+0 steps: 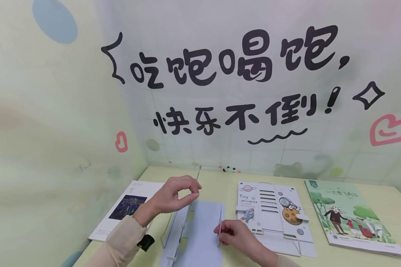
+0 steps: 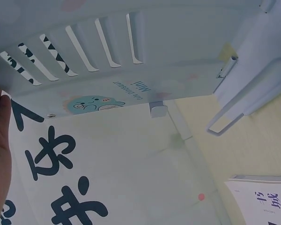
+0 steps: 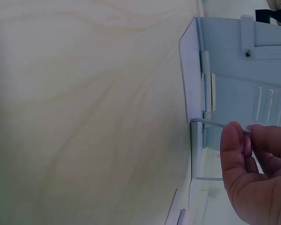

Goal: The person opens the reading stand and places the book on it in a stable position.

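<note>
At the lower centre of the head view, I have the pale, slotted, flat stand panel (image 2: 178,40) raised on edge over its pale rectangular base plate (image 1: 203,231). The left hand (image 1: 177,193) pinches the panel's edge between thumb and index finger. The right hand (image 1: 236,234), fingers curled, pinches the thin, pale wire bracket (image 1: 220,213). I judge the step in hand as bracket positioning. The next move calls for a steady panel and controlled bracket swing.

Raised stand (image 1: 204,222) at bottom centre, 1 book (image 1: 117,220) to its left, 1 folded stand (image 1: 269,224) to its right, another book (image 1: 354,207) at lower right, all 4 on table (image 1: 220,185), wall (image 1: 220,91) behind.
</note>
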`<state>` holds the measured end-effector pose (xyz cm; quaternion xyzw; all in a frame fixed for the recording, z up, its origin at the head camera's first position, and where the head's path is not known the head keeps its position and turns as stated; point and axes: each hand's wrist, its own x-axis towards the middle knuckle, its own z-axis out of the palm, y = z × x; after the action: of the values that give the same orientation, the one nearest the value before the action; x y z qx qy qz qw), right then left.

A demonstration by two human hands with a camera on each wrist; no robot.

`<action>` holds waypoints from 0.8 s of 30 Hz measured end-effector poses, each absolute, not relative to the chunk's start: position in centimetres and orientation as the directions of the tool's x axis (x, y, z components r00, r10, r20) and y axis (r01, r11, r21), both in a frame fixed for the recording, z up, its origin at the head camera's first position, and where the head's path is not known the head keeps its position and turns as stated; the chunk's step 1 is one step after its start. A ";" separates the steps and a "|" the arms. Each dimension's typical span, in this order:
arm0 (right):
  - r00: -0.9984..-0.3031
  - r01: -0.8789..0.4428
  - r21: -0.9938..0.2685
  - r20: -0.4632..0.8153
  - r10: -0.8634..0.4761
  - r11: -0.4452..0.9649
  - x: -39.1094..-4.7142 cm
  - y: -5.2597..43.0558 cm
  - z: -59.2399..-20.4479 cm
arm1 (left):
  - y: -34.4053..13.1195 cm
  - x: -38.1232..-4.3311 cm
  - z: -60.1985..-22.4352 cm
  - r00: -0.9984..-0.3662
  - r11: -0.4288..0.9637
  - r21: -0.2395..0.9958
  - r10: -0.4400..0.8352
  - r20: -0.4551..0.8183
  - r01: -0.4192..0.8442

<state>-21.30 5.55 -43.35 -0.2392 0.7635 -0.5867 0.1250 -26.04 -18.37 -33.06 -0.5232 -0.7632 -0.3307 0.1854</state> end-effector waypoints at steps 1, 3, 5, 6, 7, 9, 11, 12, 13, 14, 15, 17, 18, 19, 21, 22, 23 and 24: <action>-0.849 -0.232 -0.950 0.092 -0.520 0.211 -21.4 5.5 -43.6 | -18.4 -26.0 -33.1 -0.377 0.231 0.303 0.676 0.633 0.925; -0.842 -0.249 -0.942 0.097 -0.530 0.223 -21.5 5.4 -43.8 | -18.4 -26.0 -33.1 -0.373 0.228 0.301 0.675 0.637 0.926; -0.842 -0.262 -0.935 0.100 -0.530 0.239 -21.7 5.2 -43.9 | -18.3 -26.0 -33.0 -0.371 0.225 0.302 0.675 0.638 0.927; -0.840 -0.275 -0.929 0.108 -0.532 0.246 -21.7 5.1 -44.0 | -18.3 -26.0 -33.0 -0.367 0.222 0.298 0.678 0.638 0.928; -0.840 -0.278 -0.929 0.110 -0.531 0.246 -21.8 5.0 -44.0 | -18.3 -26.0 -33.0 -0.359 0.219 0.291 0.680 0.639 0.931; -0.839 -0.285 -0.925 0.113 -0.531 0.253 -21.9 4.8 -44.0 | -18.2 -26.0 -32.9 -0.351 0.212 0.286 0.686 0.638 0.935; -0.838 -0.285 -0.922 0.107 -0.535 0.261 -21.9 4.6 -44.1 | -18.1 -26.1 -32.8 -0.341 0.206 0.279 0.691 0.637 0.938; -0.836 -0.288 -0.920 0.105 -0.538 0.268 -22.0 4.5 -44.1 | -18.0 -26.1 -32.8 -0.332 0.202 0.270 0.694 0.639 0.942; -0.836 -0.289 -0.917 0.102 -0.538 0.274 -22.0 4.5 -44.1 | -18.0 -26.1 -32.8 -0.327 0.198 0.267 0.696 0.640 0.943; -0.835 -0.294 -0.912 0.101 -0.540 0.285 -22.1 4.4 -44.1 | -17.9 -26.1 -32.8 -0.322 0.195 0.262 0.697 0.641 0.945; -0.835 -0.298 -0.907 0.097 -0.541 0.297 -22.1 4.4 -44.1 | -17.9 -26.2 -32.8 -0.316 0.191 0.259 0.698 0.643 0.947; -0.834 -0.303 -0.899 0.090 -0.545 0.317 -22.1 4.4 -44.2 | -17.8 -26.3 -32.8 -0.304 0.184 0.249 0.700 0.647 0.951; -0.834 -0.306 -0.894 0.085 -0.545 0.328 -22.1 4.4 -44.2 | -17.7 -26.3 -32.8 -0.298 0.179 0.245 0.700 0.649 0.953; -0.835 -0.308 -0.890 0.082 -0.545 0.337 -22.0 4.4 -44.3 | -17.7 -26.4 -32.9 -0.294 0.175 0.242 0.701 0.650 0.954; -0.833 -0.323 -0.877 0.085 -0.546 0.357 -22.0 4.4 -44.3 | -17.6 -26.4 -32.9 -0.283 0.168 0.234 0.702 0.653 0.958; -0.833 -0.329 -0.872 0.087 -0.547 0.362 -22.0 4.4 -44.4 | -17.6 -26.5 -33.0 -0.284 0.169 0.235 0.703 0.652 0.957; -0.833 -0.338 -0.865 0.091 -0.546 0.371 -22.0 4.4 -44.4 | -17.5 -26.5 -33.0 -0.286 0.170 0.236 0.704 0.650 0.957; -0.835 -0.343 -0.858 0.091 -0.543 0.383 -22.0 4.4 -44.4 | -17.4 -26.5 -33.0 -0.286 0.170 0.237 0.706 0.648 0.957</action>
<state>-22.00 4.38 -44.42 -0.2686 0.8251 -0.4862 0.1030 -26.50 -17.44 -33.02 -0.5631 -0.7382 -0.3131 0.1999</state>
